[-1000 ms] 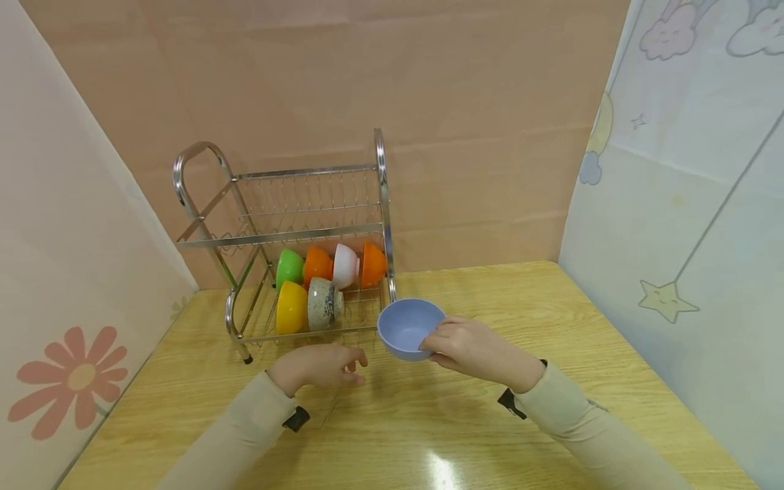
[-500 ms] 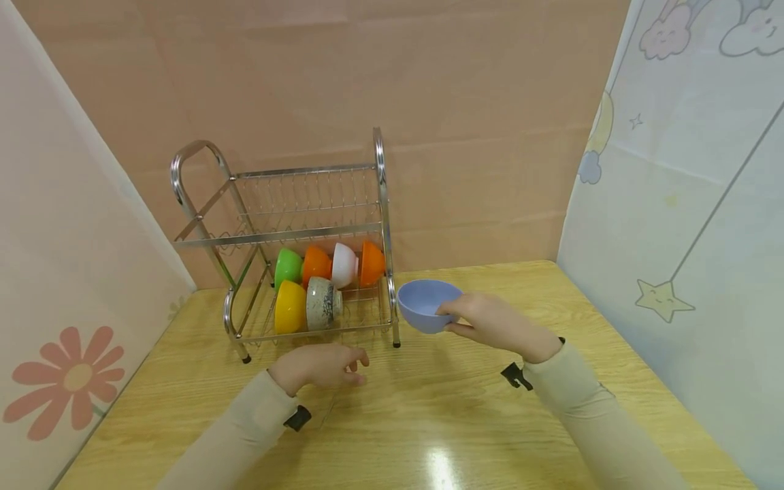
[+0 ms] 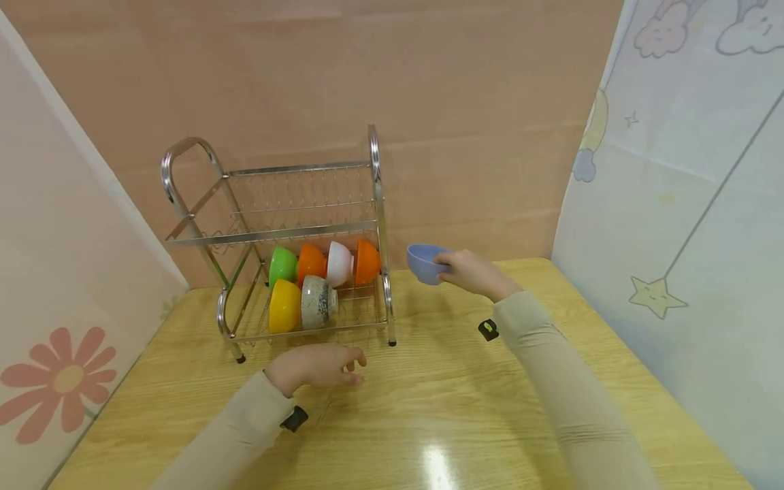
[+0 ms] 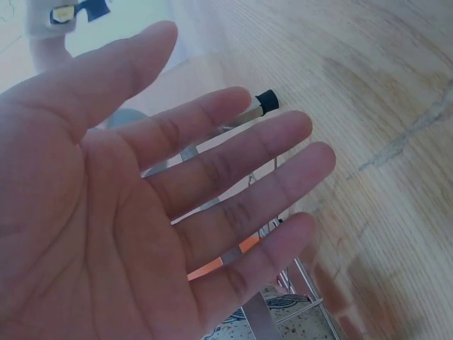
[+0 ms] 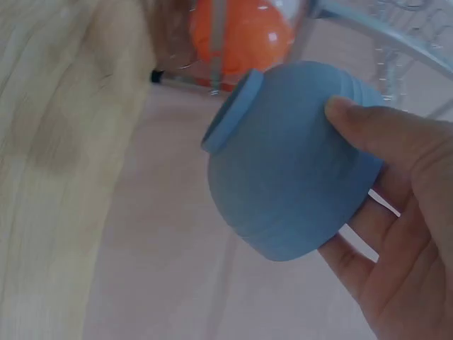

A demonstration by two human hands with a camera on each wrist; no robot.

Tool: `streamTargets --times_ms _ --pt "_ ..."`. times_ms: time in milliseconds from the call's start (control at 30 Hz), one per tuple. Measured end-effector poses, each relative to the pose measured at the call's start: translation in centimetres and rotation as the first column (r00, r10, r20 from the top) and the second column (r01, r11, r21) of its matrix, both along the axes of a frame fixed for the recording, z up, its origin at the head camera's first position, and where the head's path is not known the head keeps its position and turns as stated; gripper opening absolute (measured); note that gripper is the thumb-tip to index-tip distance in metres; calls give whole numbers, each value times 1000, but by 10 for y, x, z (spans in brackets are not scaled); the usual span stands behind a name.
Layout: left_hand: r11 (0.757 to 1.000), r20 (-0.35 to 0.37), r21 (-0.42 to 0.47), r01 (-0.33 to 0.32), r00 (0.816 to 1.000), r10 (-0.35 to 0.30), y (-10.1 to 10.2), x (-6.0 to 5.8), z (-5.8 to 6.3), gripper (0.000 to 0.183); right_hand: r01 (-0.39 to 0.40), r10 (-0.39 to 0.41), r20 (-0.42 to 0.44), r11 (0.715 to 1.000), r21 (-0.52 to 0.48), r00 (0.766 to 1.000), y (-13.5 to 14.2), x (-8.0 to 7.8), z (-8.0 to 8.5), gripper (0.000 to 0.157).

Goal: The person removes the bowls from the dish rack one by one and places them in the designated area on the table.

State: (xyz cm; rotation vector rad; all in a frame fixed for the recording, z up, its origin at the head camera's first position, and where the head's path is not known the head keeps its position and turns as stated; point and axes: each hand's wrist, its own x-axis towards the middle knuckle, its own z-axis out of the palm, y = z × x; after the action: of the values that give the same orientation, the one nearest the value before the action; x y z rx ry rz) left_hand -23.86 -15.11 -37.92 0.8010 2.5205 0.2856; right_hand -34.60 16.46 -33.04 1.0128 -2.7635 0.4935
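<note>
The blue bowl [image 3: 424, 265] and the right grip [image 3: 474, 272] have moved forward, away from the person, and now lie beyond the near right foot of the rack [image 3: 375, 160]; the left grip [image 3: 315, 366] has barely shifted. The right grip pinches the bowl by its near-right rim, mouth up and slightly tilted, seemingly clear of the bench [image 3: 459, 381]. The left grip holds nothing, its fingers loose, just this side of the rack.

The step in hand looks like carrying the bowl alongside the rack, which stands left of the right grip. The next move probably calls for a firm rim hold and room from the rack's upright, near the rightmost orange bowl [image 3: 367, 260].

The head view shows the bowl's inside; the right wrist view shows its foot ring and the thumb on the outer wall. Only the left wrist view shows the left palm, fingers spread.
</note>
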Motion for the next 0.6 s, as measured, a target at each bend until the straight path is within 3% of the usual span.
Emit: streamTargets --times_ms 100,233,433,600 --pt "1000 -8 5 1 1000 -1 1 1 0 31 53 -54 10 998 39 999 -4 -15 -9 25" --pt "1000 -4 9 6 1000 -6 2 1 1 32 104 -100 -41 990 98 994 -11 -28 -28 21" --pt "1000 12 -5 1 1000 -1 4 1 0 32 145 -136 -78 981 126 988 -19 -37 -58 12" --pt "1000 9 -7 -2 1000 2 5 2 1 32 193 -184 -73 967 164 980 -17 -42 -70 8"
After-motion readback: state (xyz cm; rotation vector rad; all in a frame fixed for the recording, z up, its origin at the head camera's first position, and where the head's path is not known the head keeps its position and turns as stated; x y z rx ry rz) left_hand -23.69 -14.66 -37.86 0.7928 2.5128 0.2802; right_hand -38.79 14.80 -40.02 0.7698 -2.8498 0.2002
